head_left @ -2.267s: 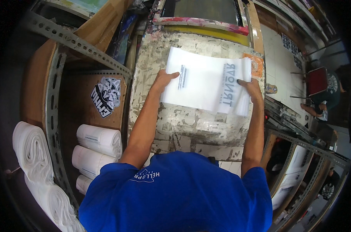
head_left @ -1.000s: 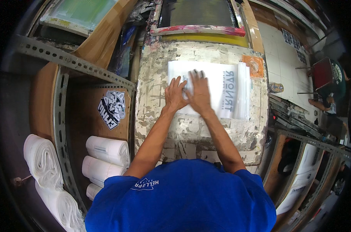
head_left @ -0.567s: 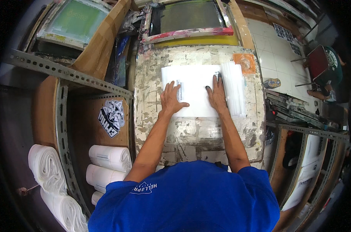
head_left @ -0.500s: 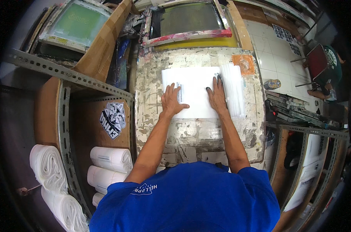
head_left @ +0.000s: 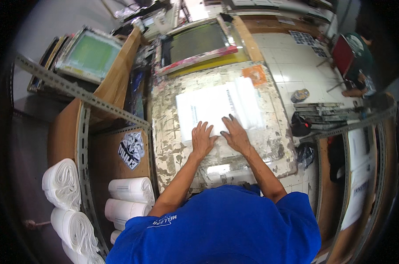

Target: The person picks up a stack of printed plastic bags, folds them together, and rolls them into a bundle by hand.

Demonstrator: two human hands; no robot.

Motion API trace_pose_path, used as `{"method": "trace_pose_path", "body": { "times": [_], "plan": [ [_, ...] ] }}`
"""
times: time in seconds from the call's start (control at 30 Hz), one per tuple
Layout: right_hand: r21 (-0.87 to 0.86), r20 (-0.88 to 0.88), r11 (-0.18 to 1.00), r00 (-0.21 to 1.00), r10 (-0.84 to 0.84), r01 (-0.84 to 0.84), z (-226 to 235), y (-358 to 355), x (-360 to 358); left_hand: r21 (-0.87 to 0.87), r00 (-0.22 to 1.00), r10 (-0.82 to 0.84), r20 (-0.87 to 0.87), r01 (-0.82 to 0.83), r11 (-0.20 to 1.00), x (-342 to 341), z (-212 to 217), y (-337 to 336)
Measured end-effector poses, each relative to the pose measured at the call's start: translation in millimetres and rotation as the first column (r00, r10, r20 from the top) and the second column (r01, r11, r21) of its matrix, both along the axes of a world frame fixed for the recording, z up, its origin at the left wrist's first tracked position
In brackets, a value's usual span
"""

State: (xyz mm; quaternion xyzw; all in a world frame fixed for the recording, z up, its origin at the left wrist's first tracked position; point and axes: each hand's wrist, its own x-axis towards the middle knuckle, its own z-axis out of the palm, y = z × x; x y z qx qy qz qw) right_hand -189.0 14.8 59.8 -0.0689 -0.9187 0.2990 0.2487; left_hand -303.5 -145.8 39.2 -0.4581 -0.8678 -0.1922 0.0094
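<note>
A stack of thin white sheets (head_left: 206, 108) with faint print lies on a paint-stained table (head_left: 166, 149) in front of me. Its right part (head_left: 250, 103) looks layered and fanned. At the stack's near edge rests my left hand (head_left: 202, 140), fingers apart and pointing away from me. My right hand (head_left: 237, 135) lies on the same edge just beside it, fingers spread, with dark stains on the fingertips. The two thumbs nearly meet, and neither hand grips anything I can see. Whether the sheets are paper or plastic I cannot tell.
Behind the sheets stand framed printing screens (head_left: 197, 42) and an orange patch (head_left: 254, 75). At left, a metal shelf (head_left: 83, 145) holds white rolls (head_left: 131, 190) and a green screen (head_left: 91, 53). A tin (head_left: 300, 95) stands on the floor at right; beyond it, a person (head_left: 360, 55) sits.
Both hands have drawn back from the middle of the sheets to their near edge and come closer together. The sheets now lie slightly turned, and the view has shifted.
</note>
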Motion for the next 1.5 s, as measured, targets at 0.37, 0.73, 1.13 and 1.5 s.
{"method": "trace_pose_path", "body": {
  "times": [0.37, 0.73, 1.13, 1.5],
  "plan": [
    [-0.047, -0.148, 0.916, 0.904, -0.4, 0.398, -29.3, -7.6, 215.2, -0.135, 0.951, -0.266, 0.157, 0.287, 0.948, 100.5, -21.6, -29.8],
    [-0.05, 0.089, 0.338, 0.341, -0.936, 0.94, -55.9, -91.9, 477.0, -0.006, 0.956, -0.244, 0.16, 0.249, 0.969, 122.3, -56.7, -56.6],
    [-0.119, 0.394, 0.115, 0.153, -0.906, 0.986, -40.0, -184.9, 617.9, 0.021, 0.979, -0.153, 0.137, 0.152, 0.988, 147.1, -72.2, -76.7],
    [-0.266, 0.486, 0.053, 0.182, -0.855, 0.963, -46.7, -131.3, 664.0, -0.142, 0.982, 0.126, 0.142, -0.106, 0.984, 170.3, -63.2, -58.3]
  ]
}}
